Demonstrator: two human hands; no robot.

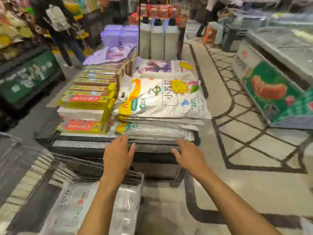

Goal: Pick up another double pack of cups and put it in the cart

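step: reaching for the bag stack (162, 129) on the mesh rack (81, 144) | left hand (118, 155) and right hand (188, 155) spread, empty, at its front edge | next, likely: fingers slide under a bag

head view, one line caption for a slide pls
Both open hands, left hand and right hand, reach toward stacked white bags on a shop display stand.
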